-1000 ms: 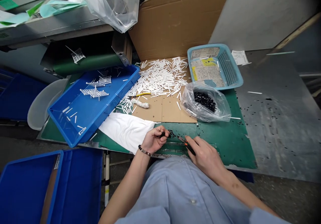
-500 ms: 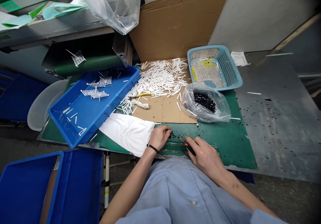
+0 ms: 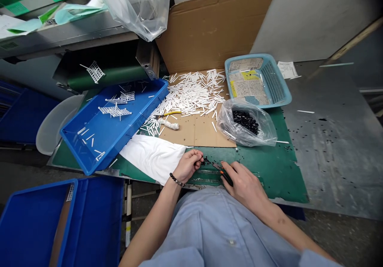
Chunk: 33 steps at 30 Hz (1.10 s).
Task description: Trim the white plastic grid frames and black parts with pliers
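Note:
My left hand [image 3: 188, 164], with a bead bracelet on the wrist, pinches a small black part [image 3: 205, 161] just above the green mat [image 3: 269, 167]. My right hand [image 3: 243, 183] is closed around small cutters with orange and black handles [image 3: 223, 173], whose tip points at the black part. Both hands sit at the near edge of the mat, close to my blue shirt. A clear plastic bag of black parts [image 3: 245, 122] lies just behind my right hand.
A cardboard sheet [image 3: 197, 129] carries a heap of white sticks [image 3: 191, 93] and yellow-handled pliers [image 3: 167, 114]. A blue tray [image 3: 113, 123] with white grid frames lies to the left, a white cloth [image 3: 151, 155] beside it, a light-blue basket [image 3: 257, 79] at the back right, blue bins [image 3: 60, 219] lower left.
My left hand turned and shifted slightly right, bringing the black part up to the cutter tip. My right hand has hardly moved.

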Tool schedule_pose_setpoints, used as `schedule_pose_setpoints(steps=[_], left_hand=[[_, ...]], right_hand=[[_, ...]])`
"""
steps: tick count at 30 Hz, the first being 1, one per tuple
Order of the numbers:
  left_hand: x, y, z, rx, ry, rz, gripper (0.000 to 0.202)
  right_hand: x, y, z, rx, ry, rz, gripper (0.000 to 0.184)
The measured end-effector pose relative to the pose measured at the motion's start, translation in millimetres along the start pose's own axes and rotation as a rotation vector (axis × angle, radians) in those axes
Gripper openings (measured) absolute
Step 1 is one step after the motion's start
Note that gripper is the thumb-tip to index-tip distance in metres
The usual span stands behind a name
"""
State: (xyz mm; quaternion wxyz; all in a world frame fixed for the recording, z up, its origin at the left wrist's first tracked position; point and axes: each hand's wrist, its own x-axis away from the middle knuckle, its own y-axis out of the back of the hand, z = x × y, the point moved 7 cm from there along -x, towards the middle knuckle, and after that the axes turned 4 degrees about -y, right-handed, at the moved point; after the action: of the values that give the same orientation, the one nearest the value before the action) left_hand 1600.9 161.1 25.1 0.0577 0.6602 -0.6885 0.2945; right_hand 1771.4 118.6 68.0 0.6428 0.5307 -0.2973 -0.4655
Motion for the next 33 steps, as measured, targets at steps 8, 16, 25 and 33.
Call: schedule_pose_setpoints(steps=[8,16,25,33], left_hand=[[7,-11.7,5,0.065,0.023,0.069,0.027],[11,-14.2,9,0.036,0.055,0.119,0.03],[11,-14.2,8,-0.051,0.052,0.155,0.033],[13,-12.4,4,-0.197,0.098,0.181,0.036]], right_hand=[[-2,1,2,-0.001,0.018,0.023,0.038],[-4,4,5,0.055,0.026,0.071,0.037],[-6,6,7,0.099,0.055,0.106,0.039],[-6,6,10,0.149,0.048,0.235,0.046]])
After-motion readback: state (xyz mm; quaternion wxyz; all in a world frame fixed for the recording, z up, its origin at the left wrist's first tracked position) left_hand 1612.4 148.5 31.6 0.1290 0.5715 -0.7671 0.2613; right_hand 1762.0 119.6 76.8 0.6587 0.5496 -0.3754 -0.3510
